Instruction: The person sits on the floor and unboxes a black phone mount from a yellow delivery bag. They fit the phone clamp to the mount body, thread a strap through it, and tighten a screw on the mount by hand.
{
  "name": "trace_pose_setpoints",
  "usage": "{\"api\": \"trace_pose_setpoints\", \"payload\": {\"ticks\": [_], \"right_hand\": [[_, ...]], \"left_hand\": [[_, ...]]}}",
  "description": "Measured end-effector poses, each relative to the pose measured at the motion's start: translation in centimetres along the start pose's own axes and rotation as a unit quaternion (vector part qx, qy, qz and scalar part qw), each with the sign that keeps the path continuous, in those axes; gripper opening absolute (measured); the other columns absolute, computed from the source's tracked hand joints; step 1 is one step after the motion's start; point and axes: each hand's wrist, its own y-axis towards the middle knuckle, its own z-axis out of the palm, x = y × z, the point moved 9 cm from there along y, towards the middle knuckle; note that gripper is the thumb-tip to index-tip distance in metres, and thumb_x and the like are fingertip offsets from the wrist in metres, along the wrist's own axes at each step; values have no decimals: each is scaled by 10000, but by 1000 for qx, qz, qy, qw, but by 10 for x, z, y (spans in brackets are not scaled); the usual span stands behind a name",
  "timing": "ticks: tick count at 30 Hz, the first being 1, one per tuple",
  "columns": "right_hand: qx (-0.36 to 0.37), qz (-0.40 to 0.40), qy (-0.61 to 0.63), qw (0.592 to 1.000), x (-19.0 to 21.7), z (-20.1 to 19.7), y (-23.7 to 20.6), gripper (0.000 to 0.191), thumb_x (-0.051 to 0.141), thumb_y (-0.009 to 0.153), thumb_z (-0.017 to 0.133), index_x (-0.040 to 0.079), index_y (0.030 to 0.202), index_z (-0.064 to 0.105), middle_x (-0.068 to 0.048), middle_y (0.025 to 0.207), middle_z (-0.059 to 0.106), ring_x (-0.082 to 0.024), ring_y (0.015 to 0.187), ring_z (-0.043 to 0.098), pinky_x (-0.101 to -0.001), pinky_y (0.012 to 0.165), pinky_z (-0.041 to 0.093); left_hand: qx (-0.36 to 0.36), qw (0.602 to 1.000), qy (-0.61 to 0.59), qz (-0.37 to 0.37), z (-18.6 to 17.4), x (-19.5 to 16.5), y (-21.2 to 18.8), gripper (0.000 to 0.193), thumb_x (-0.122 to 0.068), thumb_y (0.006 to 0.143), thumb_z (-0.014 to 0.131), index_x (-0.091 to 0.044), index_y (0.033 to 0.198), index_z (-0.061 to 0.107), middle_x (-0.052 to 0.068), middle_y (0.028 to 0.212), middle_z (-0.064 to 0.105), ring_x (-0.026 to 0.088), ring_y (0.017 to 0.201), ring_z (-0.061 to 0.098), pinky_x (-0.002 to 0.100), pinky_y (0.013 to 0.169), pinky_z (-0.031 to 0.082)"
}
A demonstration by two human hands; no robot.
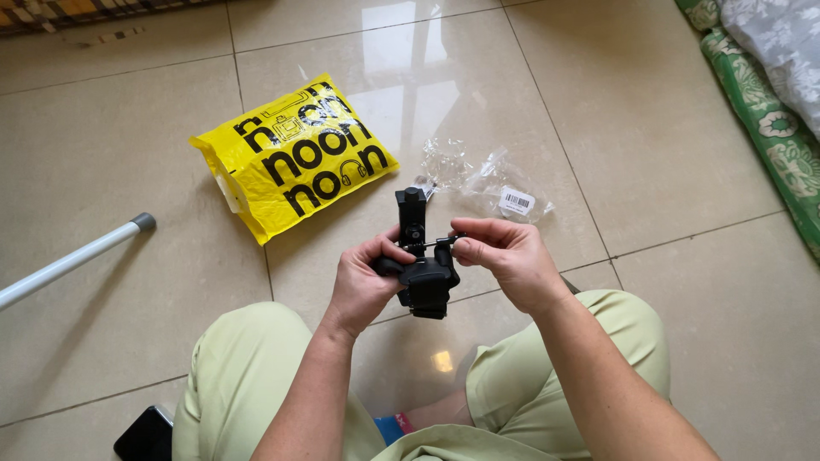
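A black plastic holder (420,256) with an upright clamp arm and a rounded base is held over the tiled floor, above my lap. My left hand (363,277) wraps around its base from the left. My right hand (504,256) pinches a small black screw or knob (450,241) on the holder's right side between thumb and fingers. I sit on the floor in light green trousers (248,376).
A yellow plastic mailing bag (295,158) lies on the tiles ahead to the left. A crumpled clear plastic wrapper (487,181) lies just beyond the holder. A white pole (73,260) comes in from the left. A dark phone (147,435) lies by my left knee. A green patterned mattress (773,119) lines the right edge.
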Motion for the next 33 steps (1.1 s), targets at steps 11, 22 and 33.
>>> {"api": "trace_pose_setpoints", "payload": {"ticks": [11, 22, 33], "right_hand": [[34, -31, 119, 992, -4, 4, -6, 258, 193, 952, 731, 1, 1124, 714, -77, 988, 742, -134, 881, 718, -329, 881, 600], [-35, 12, 53, 998, -17, -7, -10, 239, 256, 937, 741, 24, 990, 718, -21, 833, 699, -82, 739, 652, -280, 730, 582], [-72, 62, -48, 994, -28, -14, -11, 315, 313, 919, 770, 3, 878, 725, -32, 745, 680, -99, 671, 607, -272, 647, 529]], "left_hand": [[8, 998, 49, 48, 7, -14, -11, 229, 100, 679, 818, -55, 837, 757, 146, 1302, 708, 185, 1162, 660, 318, 1015, 532], [5, 999, 49, 5, 14, -9, -12, 187, 106, 715, 777, -31, 815, 700, 102, 1381, 700, 121, 965, 666, 270, 820, 572], [7, 996, 83, -23, 23, -24, -12, 970, 92, 658, 790, -67, 1535, 408, 76, 1289, 640, 65, 835, 670, 237, 789, 593]]}}
